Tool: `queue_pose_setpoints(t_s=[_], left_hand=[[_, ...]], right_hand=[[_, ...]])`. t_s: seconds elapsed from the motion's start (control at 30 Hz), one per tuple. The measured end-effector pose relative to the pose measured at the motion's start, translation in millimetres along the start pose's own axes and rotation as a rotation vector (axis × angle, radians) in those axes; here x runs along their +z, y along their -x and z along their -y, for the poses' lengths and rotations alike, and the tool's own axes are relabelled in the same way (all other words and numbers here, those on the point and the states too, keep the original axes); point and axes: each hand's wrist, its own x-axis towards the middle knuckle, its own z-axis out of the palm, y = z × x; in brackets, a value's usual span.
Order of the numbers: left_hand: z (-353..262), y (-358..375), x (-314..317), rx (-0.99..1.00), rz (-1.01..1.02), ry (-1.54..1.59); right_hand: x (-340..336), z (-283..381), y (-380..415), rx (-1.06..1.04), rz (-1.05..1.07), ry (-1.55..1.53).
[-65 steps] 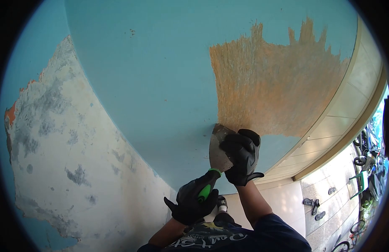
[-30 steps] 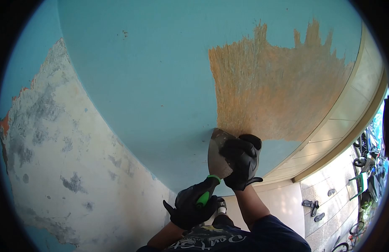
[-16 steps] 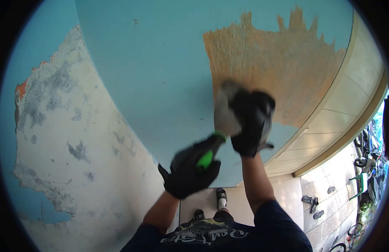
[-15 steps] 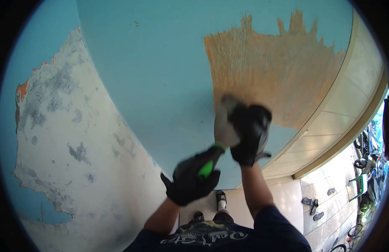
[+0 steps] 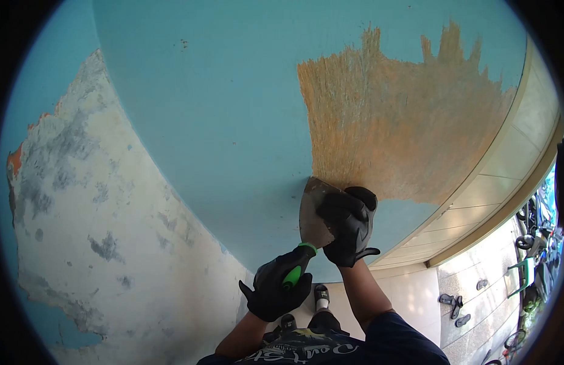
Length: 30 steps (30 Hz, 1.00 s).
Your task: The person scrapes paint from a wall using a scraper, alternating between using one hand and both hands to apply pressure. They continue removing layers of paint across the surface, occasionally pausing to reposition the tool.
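A broad-bladed paint scraper (image 5: 312, 220) with a green-and-black handle stands against the blue wall (image 5: 233, 103). In a black glove, my left hand (image 5: 278, 285) is wrapped round its handle. My right hand (image 5: 349, 226), gloved in black too, is closed against the right side of the blade, its thumb sticking out. The blade's upper edge meets the lower left of a bare brownish patch (image 5: 410, 121), where the blue paint is off. Ragged streaks run along the patch's top. My right fingertips are partly hidden.
A white and grey peeled wall (image 5: 111, 225) joins at the left corner. Cream trim (image 5: 476, 188) borders the blue wall on the right. Sandals (image 5: 455, 304) lie on the tiled floor, beyond them a green-framed chair (image 5: 525, 277) and motorcycles (image 5: 528, 240). My feet are below.
Both hands and the scraper have moved down the wall, from over the brownish patch to its lower left edge. The view has shifted slightly.
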Motion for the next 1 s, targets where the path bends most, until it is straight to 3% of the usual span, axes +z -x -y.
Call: queue_pose_setpoints(t_s=[0.17, 0.33, 0.43, 0.47, 0.5, 0.53, 0.57, 0.63, 0.67, 0.7, 0.73, 0.83, 0.93, 0.97, 1.0], left_hand=[[0, -19, -7, 0.009, -0.042, 0.010], [-15, -84, -41, 0.171, -0.119, 0.073], [-23, -80, -37, 0.131, -0.155, 0.109], [-29, -69, -34, 0.178, -0.166, 0.046], [-25, -47, -27, 0.091, -0.174, 0.054], [-18, -29, -20, 0.176, -0.228, 0.022], [-12, -4, -19, 0.104, -0.136, -0.018], [1, 41, 6, -0.048, -0.195, 0.035], [-3, 51, 7, -0.053, -0.083, 0.007], [-2, 57, 8, -0.090, 0.049, 0.115], [5, 63, 11, -0.018, 0.144, 0.076], [19, 82, 27, 0.032, 0.338, 0.118], [23, 98, 34, -0.039, 0.468, 0.156], [25, 101, 34, -0.086, 0.478, 0.101], [19, 94, 29, -0.078, 0.494, 0.110]], right_hand=[[1, 2, -28, -0.005, 0.045, 0.000], [3, 15, -114, -0.224, -0.129, 0.067], [1, 14, -120, -0.259, -0.201, -0.007], [-3, 15, -101, -0.172, -0.211, -0.005], [-7, 7, -73, -0.023, -0.210, -0.023], [-10, 4, -44, 0.127, -0.207, -0.042], [-9, 18, -19, 0.255, -0.376, -0.543], [-35, 31, 51, 0.516, -0.097, -0.968], [-41, 37, 93, 0.788, 0.084, -0.873], [-37, 28, 157, 0.780, 0.362, -0.667], [-58, 59, 169, 1.038, 0.331, -0.956], [-70, 95, 156, 0.998, 0.295, -1.022], [-76, 91, 164, 1.257, 0.389, -0.948], [-79, 86, 165, 1.263, 0.371, -0.936], [-82, 76, 171, 1.144, 0.508, -0.767]])
